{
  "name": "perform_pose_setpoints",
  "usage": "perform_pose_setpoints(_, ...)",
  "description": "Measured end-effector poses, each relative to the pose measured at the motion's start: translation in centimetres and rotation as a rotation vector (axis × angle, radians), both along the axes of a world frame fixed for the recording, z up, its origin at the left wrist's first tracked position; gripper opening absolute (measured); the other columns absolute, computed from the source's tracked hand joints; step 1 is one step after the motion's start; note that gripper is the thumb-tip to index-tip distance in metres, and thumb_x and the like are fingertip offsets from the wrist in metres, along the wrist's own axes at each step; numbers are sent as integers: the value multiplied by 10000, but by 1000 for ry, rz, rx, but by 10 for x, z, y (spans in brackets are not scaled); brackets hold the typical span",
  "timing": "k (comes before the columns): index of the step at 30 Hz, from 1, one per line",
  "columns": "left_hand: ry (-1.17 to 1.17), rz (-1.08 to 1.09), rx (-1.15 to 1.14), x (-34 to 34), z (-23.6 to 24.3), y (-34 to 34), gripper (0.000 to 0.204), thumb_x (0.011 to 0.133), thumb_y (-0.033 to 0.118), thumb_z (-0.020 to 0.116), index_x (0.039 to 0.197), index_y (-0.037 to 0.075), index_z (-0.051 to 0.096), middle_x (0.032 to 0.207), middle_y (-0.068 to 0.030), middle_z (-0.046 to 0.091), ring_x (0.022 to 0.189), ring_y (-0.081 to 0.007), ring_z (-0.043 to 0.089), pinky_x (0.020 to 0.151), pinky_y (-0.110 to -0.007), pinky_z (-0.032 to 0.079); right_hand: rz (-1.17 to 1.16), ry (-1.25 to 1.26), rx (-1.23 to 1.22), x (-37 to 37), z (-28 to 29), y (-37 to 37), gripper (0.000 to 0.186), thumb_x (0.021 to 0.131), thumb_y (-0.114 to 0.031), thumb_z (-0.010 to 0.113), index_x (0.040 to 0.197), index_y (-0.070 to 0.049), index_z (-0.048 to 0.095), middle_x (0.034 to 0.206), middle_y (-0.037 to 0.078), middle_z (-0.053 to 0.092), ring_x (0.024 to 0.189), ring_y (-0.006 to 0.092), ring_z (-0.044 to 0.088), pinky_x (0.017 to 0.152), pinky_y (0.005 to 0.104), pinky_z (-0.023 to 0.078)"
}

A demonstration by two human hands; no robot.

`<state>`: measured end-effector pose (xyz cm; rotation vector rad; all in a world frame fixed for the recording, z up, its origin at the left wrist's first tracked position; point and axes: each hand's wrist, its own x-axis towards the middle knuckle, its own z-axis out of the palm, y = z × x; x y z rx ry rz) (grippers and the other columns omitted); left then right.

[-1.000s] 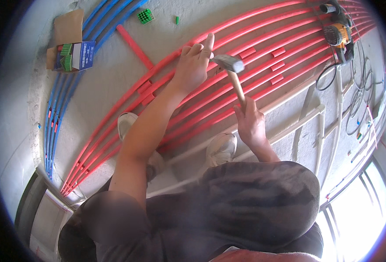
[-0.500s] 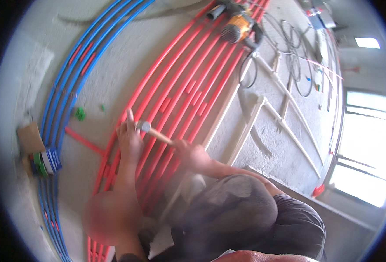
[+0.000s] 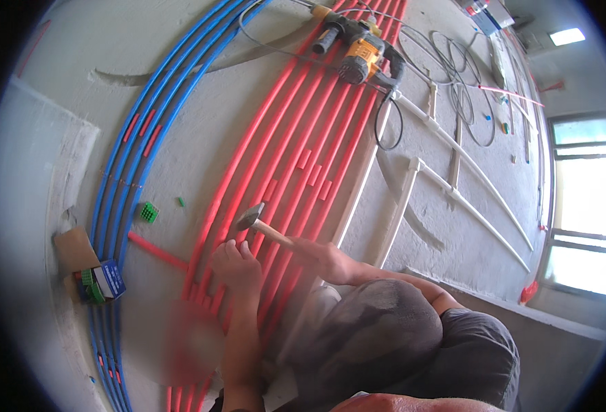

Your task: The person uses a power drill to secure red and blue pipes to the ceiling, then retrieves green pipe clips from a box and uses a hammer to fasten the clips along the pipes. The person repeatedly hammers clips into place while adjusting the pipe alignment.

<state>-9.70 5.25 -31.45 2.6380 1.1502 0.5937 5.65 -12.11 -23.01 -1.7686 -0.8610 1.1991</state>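
Note:
I crouch over a band of red pipes (image 3: 296,158) laid in curves on the concrete floor. My left hand (image 3: 238,266) rests on the red pipes, fingers pressed down at one spot; what is under them is hidden. My right hand (image 3: 325,259) grips the wooden handle of a hammer (image 3: 265,228). Its metal head hangs just above and beyond my left hand's fingers. My knee and dark trousers fill the lower middle.
Blue pipes (image 3: 138,144) run along the left. A loose short red pipe piece (image 3: 155,250), green clips (image 3: 148,212) and a small box with green clips (image 3: 104,281) lie nearby. A yellow-black power drill (image 3: 358,49) with cable lies at top. White pipes (image 3: 413,185) branch at right.
The view has swung round, so the pipes now run up the picture. The hammer head stays close above my left hand on the red pipes; both hands keep their hold.

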Motion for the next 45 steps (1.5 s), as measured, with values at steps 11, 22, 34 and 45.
perform_pose_setpoints(11, -57, 45, -151, -10, -8, -2, 220, 852, 180, 706, 999, 54, 602, 980, -121, 612, 907, -334, 594, 760, -464, 437, 100, -407, 21, -8, -26, 14, 567, 940, -84, 682, 1464, -43, 471, 1031, 214, 680, 915, 359, 704, 785, 421, 561)
perform_pose_setpoints(22, -139, 51, -151, -14, -13, -8, 255, 810, 127, 741, 1005, 41, 602, 966, -122, 611, 887, -324, 600, 741, -445, 449, 168, -588, 62, -1, -40, 27, 562, 949, -43, 650, 1472, -1, 448, 1081, 264, 678, 910, 399, 712, 737, 408, 577)
perform_pose_setpoints(34, -173, 58, -206, -12, -14, -7, 258, 789, 113, 752, 988, 45, 603, 956, -120, 607, 868, -325, 595, 737, -446, 450, 204, -565, 164, 11, -33, 31, 586, 944, -40, 657, 1491, -39, 449, 1124, 246, 687, 903, 382, 714, 734, 431, 576)
perform_pose_setpoints(45, -130, 63, -232, -16, -10, -4, 305, 747, 52, 757, 1019, 51, 618, 997, -118, 615, 946, -324, 597, 775, -454, 455, 164, -556, -31, 8, -17, 32, 548, 944, -24, 651, 1463, 2, 478, 1119, 241, 703, 956, 334, 727, 791, 392, 569)
